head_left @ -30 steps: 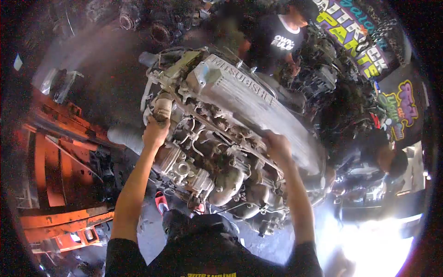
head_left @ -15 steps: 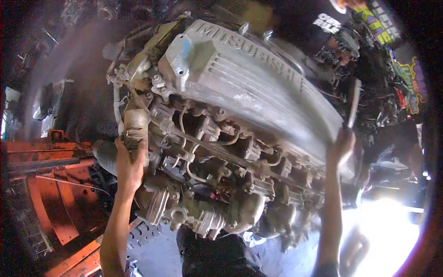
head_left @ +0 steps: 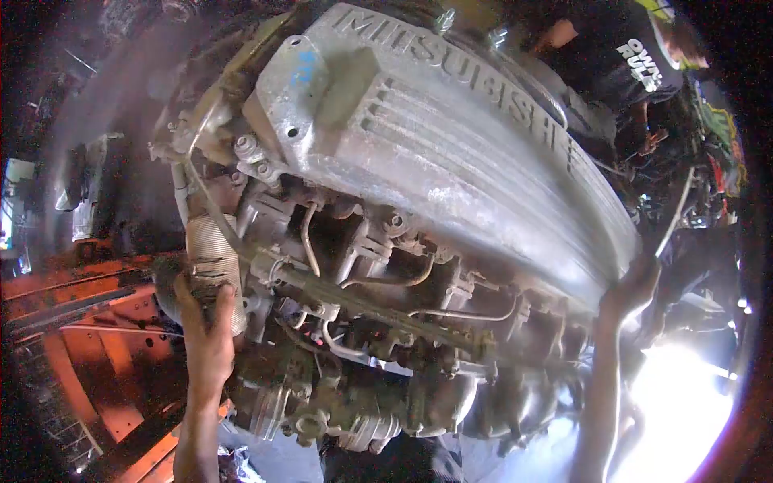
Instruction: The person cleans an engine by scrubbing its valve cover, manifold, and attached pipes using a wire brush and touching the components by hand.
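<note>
A large dirty engine with a ribbed grey cover [head_left: 451,161] lettered MITSUBISHI fills the middle of the view, with pipes and metal fittings [head_left: 362,314] along its near side. My left hand [head_left: 208,322] is wrapped round the lower part of a ribbed cylindrical piece [head_left: 213,241] at the engine's left end. At the right end of the cover is my right hand [head_left: 632,290], its fingers partly hidden and blurred. A thin light rod or hose [head_left: 678,211] rises beside it; whether the hand holds it is unclear.
Orange metal framework [head_left: 105,354] stands at the lower left. A person in a dark shirt [head_left: 644,64] is at the upper right, near dark machine parts. Bright light falls on the floor at the lower right. Blue-grey floor [head_left: 282,459] shows below the engine.
The engine looks larger and closer. My right hand has gone from the cover's near edge to its right end. My left hand stays on the ribbed piece.
</note>
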{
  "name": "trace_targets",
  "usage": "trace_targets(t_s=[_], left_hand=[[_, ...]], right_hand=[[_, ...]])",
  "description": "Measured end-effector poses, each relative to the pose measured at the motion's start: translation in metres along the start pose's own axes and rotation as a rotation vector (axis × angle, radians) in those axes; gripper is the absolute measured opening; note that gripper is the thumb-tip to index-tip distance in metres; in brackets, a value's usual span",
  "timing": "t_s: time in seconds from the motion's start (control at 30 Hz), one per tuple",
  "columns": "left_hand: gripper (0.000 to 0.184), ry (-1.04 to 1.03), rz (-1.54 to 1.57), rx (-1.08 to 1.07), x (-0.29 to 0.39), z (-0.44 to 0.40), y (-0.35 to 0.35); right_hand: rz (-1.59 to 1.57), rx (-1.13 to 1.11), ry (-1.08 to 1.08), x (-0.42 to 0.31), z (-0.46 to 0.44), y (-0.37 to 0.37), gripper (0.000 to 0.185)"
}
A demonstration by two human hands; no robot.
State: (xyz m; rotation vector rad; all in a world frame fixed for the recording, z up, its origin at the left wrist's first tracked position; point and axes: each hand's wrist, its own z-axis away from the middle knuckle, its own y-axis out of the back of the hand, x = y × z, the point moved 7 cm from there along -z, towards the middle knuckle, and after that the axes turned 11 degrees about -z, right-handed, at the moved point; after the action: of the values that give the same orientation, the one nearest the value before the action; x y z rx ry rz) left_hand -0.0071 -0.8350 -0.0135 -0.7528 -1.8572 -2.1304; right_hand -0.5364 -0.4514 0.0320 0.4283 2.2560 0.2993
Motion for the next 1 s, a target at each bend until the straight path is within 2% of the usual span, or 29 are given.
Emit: trace_targets(t_s=[0.07, 0.13, 0.2, 0.23, 0.3, 0.33, 0.4, 0.47, 0.53, 0.67, 0.73, 0.77, 0.83, 0.93, 1.0], left_hand=[[0.074, -0.025, 0.009, -0.025, -0.004, -0.001, -0.003], [0.080, -0.042, 0.032, -0.029, -0.004, -0.002, -0.004], [0.086, -0.052, 0.067, -0.013, -0.001, -0.002, -0.003], [0.083, -0.149, -0.092, 0.147, -0.005, -0.008, -0.009], [0.078, -0.165, -0.063, 0.149, -0.016, -0.004, -0.010], [0.076, -0.100, 0.131, -0.001, 0.008, -0.001, 0.002], [0.070, -0.133, 0.092, 0.092, -0.001, 0.001, -0.004], [0.068, -0.133, 0.024, 0.122, 0.001, 0.000, -0.001], [0.069, -0.113, 0.038, 0.070, 0.006, 0.005, 0.005], [0.073, -0.155, 0.176, 0.036, 0.002, 0.005, 0.000], [0.072, -0.247, 0.255, 0.059, -0.003, 0.006, -0.003], [0.074, -0.257, 0.260, 0.038, -0.012, 0.008, -0.006], [0.078, -0.276, 0.270, -0.003, -0.022, 0.012, -0.009], [0.074, -0.156, 0.149, -0.027, -0.018, 0.015, 0.000], [0.072, -0.165, 0.078, -0.039, -0.027, 0.016, -0.002]], right_hand=[[0.156, -0.057, 0.200, -0.033, 0.003, -0.009, 0.012], [0.133, -0.032, 0.089, -0.027, 0.003, -0.009, 0.011], [0.295, -0.088, 0.169, -0.046, 0.002, -0.013, 0.012], [0.329, -0.090, 0.272, -0.046, 0.003, -0.015, 0.012], [0.294, -0.070, 0.328, -0.048, 0.008, -0.014, 0.012], [0.261, -0.101, 0.290, -0.052, 0.006, -0.015, 0.011], [0.226, -0.111, 0.300, -0.058, 0.003, -0.016, 0.011], [0.141, -0.103, 0.219, -0.051, 0.002, -0.015, 0.011], [0.120, -0.117, 0.188, -0.059, 0.001, -0.013, 0.012], [0.073, -0.143, 0.186, -0.061, 0.003, -0.014, 0.012], [0.129, -0.113, 0.208, -0.062, 0.004, -0.014, 0.012], [0.138, -0.122, 0.078, -0.056, 0.003, -0.012, 0.017], [0.169, -0.122, 0.115, -0.055, 0.002, -0.011, 0.015], [0.182, -0.116, 0.118, -0.038, 0.005, -0.010, 0.015], [0.169, -0.043, 0.034, -0.036, 0.006, -0.010, 0.007]])
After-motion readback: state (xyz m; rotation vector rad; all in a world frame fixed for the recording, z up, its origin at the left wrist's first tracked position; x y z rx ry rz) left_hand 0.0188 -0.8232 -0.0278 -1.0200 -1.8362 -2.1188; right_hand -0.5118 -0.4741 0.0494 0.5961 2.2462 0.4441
